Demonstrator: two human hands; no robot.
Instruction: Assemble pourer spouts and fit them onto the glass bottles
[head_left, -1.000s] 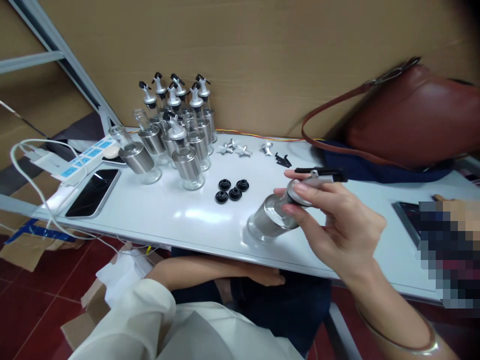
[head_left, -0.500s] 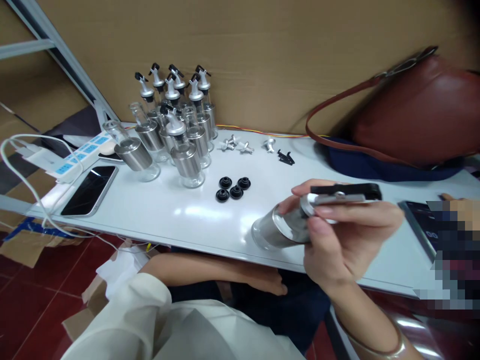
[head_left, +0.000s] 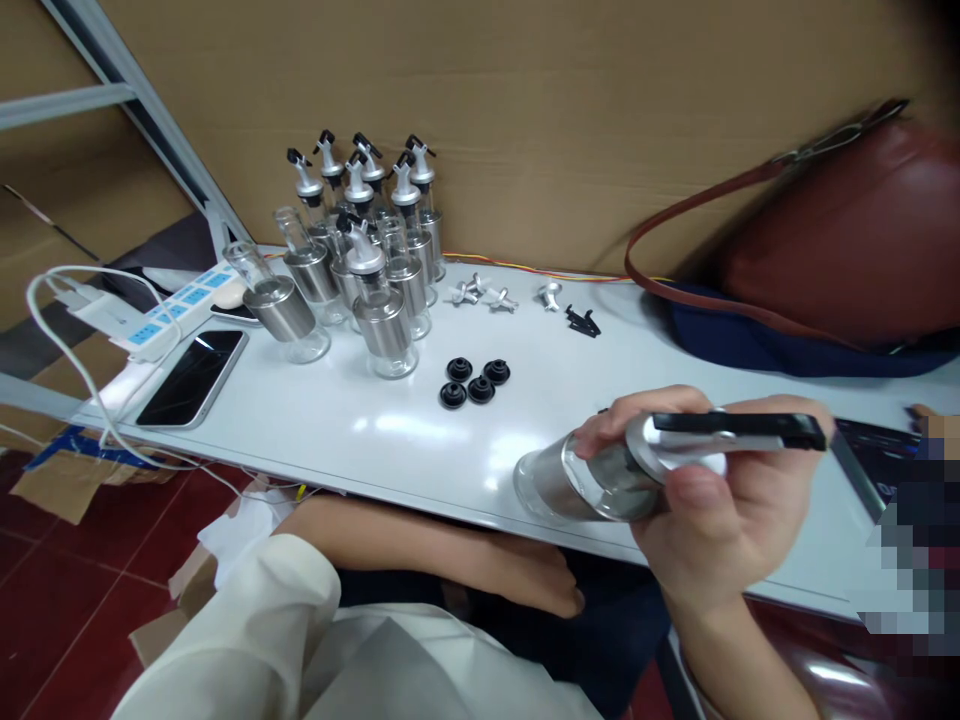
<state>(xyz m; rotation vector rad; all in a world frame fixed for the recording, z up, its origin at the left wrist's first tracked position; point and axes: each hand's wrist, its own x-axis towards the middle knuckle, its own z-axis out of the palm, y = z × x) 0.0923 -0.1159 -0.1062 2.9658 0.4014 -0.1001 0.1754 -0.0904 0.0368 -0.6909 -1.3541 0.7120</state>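
My right hand [head_left: 739, 520] is closed round the neck of a glass oil bottle [head_left: 553, 485] with a steel sleeve. The bottle leans towards me, its base by the table's front edge. A silver pourer [head_left: 646, 452] with a long black lever [head_left: 739, 431] sits at its mouth, my thumb against the pourer. My left hand [head_left: 551, 588] lies low over my lap, below the table edge, its fingers curled out of sight. Several black stoppers [head_left: 481, 389] lie beyond the bottle. Behind them are loose silver pourer heads [head_left: 501, 299] and black levers [head_left: 583, 321].
Several oil bottles [head_left: 384, 335] stand at the back left, some with pourers, some bare-necked. A phone [head_left: 193, 380] and a power strip [head_left: 187, 310] with white cables lie left. A brown bag [head_left: 832, 240] rests at the back right. Another phone [head_left: 862, 465] lies partly behind my right hand.
The pourer and my right hand have come lower and to the right in the view. My thumb and fingers have shifted on the pourer. My left hand still lies low over my lap.
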